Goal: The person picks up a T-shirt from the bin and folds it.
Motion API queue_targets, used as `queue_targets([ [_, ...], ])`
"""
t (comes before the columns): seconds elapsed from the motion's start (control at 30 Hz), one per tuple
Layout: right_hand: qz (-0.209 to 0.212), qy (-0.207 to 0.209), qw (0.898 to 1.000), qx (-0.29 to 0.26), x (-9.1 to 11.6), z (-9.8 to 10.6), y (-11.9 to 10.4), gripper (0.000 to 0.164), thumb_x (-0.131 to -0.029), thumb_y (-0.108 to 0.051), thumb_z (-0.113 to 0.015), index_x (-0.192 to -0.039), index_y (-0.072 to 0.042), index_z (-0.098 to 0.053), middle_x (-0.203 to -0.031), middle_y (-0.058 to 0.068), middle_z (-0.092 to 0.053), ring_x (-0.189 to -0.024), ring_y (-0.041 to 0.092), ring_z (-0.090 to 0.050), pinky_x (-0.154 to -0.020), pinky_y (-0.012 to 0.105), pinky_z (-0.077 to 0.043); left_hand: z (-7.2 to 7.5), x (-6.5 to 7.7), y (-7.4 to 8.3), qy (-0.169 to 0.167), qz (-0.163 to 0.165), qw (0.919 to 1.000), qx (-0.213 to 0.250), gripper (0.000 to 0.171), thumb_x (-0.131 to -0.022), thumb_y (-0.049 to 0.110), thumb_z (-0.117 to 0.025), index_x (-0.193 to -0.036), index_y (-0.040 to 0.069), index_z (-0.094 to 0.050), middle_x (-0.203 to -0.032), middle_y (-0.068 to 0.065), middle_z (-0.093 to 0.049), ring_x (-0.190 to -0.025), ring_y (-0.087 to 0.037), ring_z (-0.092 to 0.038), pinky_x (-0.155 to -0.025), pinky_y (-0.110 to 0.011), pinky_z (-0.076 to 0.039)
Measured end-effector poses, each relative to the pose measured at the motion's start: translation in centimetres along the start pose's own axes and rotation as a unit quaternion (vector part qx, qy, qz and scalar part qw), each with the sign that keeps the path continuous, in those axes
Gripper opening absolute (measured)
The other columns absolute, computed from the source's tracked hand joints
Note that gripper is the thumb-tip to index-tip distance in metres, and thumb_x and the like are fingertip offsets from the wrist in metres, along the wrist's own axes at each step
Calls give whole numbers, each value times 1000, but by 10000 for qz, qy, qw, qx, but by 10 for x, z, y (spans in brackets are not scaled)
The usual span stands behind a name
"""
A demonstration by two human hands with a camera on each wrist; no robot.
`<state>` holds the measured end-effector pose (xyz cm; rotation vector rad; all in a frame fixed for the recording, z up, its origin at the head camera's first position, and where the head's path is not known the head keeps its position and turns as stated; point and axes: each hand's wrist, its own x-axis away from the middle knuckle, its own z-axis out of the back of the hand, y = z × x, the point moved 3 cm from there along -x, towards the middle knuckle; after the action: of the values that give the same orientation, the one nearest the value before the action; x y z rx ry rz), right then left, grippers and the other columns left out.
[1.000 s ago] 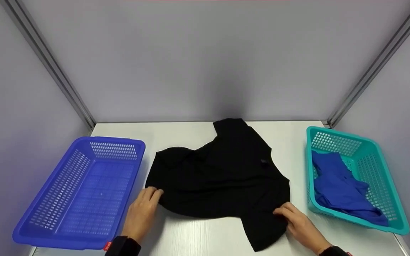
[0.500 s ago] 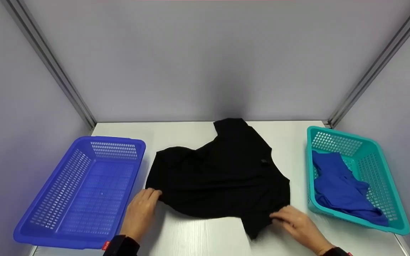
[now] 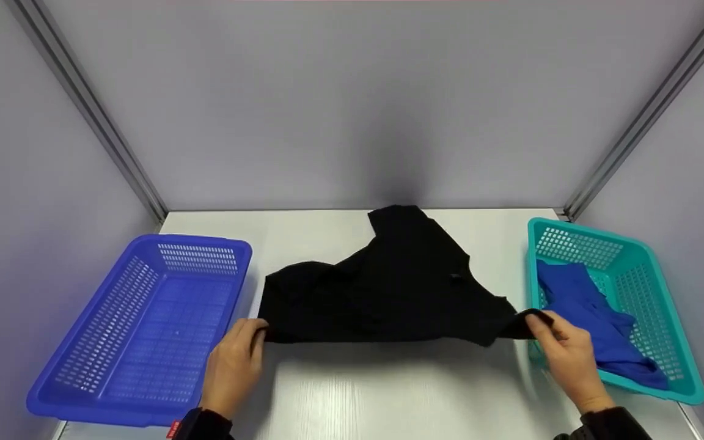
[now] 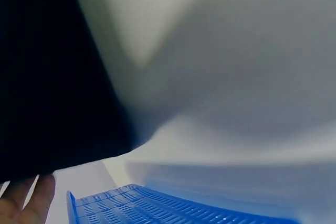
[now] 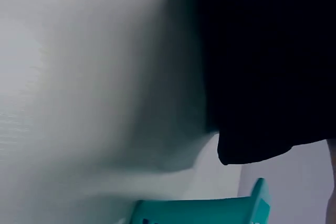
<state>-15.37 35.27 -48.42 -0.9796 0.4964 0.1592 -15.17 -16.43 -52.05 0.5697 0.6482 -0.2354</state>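
A black short-sleeved shirt [image 3: 382, 293] lies partly on the white table, its near edge lifted and drawn straight between both hands. My left hand [image 3: 234, 363] pinches its lower left corner in the head view. At the other end my right hand [image 3: 566, 357] grips the near sleeve, raised at the rim of the teal basket. In the left wrist view the cloth [image 4: 52, 77] hangs dark above the fingertips [image 4: 39, 200]. The right wrist view has the shirt [image 5: 268, 61] filling the right side, with only a sliver of hand at the edge.
On the left stands a blue plastic basket [image 3: 138, 417] with nothing in it. The teal basket [image 3: 663, 293] on the right holds a blue garment [image 3: 584, 318]. Grey panels [image 3: 352, 104] wall the white table [image 3: 352, 391] at the back and sides.
My right hand has moved right and up with the sleeve, pulling the shirt's near edge up off the table. The left hand has shifted slightly left, still holding its corner.
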Motion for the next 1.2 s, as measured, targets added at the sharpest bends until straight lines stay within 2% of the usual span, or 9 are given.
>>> queue_targets([
  [0.13,-173,51,9998,-10,-5,3,-6,19,-100,2,-60,-94,-7,-75,-86,-1,-73,-77,6,-67,-69,13,-50,2,2,0,-49,182,9998,106,17,-88,-5,-73,-99,6,-68,-93,-5,-69,-81,-24,-71,-66,-43,-57],
  [0.27,-445,35,9988,181,-10,-2,-6,16,-101,-6,-62,-90,-9,-73,-80,1,-70,-69,8,-62,-63,15,-47,-2,4,-3,-539,625,9965,110,13,-90,-3,-72,-99,6,-69,-96,-7,-71,-87,-28,-72,-71,-46,-58],
  [0.5,-951,-209,9928,691,-29,-21,5,22,-102,-23,-64,-86,-8,-67,-72,1,-60,-64,10,-52,-58,20,-42,-17,1,-10,-1563,1690,9730,-159,5,-95,5,-67,-99,7,-69,-98,-11,-73,-87,-36,-71,-70,-53,-55],
  [0.7,-276,-170,9888,1460,-58,-43,4,22,-99,-17,-69,-80,-5,-67,-77,3,-54,-70,14,-48,-64,26,-37,-30,-7,-16,-1813,2219,9565,-537,5,-97,8,-64,-100,6,-67,-99,-12,-72,-85,-42,-70,-67,-56,-54],
  [0.83,35,-122,9801,1980,-73,-54,2,27,-94,-13,-73,-71,-4,-64,-67,1,-43,-61,17,-43,-58,31,-33,-37,-8,-20,-1865,2276,9530,-721,5,-98,10,-62,-100,5,-64,-97,-14,-70,-86,-46,-69,-67,-59,-54],
  [0.93,-542,-416,9781,1963,-81,-60,3,34,-97,-20,-71,-67,-8,-59,-51,-4,-47,-44,15,-47,-47,28,-37,-42,-8,-22,-1781,2150,9564,-855,7,-97,9,-62,-101,3,-64,-99,-16,-68,-89,-46,-67,-68,-60,-54],
  [1.0,-1225,-724,9781,1516,-85,-64,6,36,-100,-26,-67,-71,-7,-60,-47,-2,-54,-39,13,-55,-42,28,-46,-45,-8,-23,-1681,2059,9593,-950,11,-96,8,-63,-104,2,-66,-103,-17,-65,-94,-44,-65,-68,-61,-54],
  [1.1,-2253,-991,9682,457,-89,-70,11,34,-104,-29,-60,-89,1,-64,-56,6,-66,-47,19,-67,-47,33,-57,-49,-7,-24,-1501,1877,9640,-1142,14,-92,5,-66,-106,1,-68,-107,-19,-58,-98,-42,-59,-65,-59,-55],
  [1.2,-2802,-1013,9543,-228,-90,-74,15,34,-106,-27,-56,-114,5,-65,-61,11,-69,-55,23,-72,-54,37,-60,-54,-6,-24,-1332,1614,9683,-1362,12,-89,0,-66,-100,2,-69,-101,-19,-54,-89,-42,-59,-58,-57,-54],
])
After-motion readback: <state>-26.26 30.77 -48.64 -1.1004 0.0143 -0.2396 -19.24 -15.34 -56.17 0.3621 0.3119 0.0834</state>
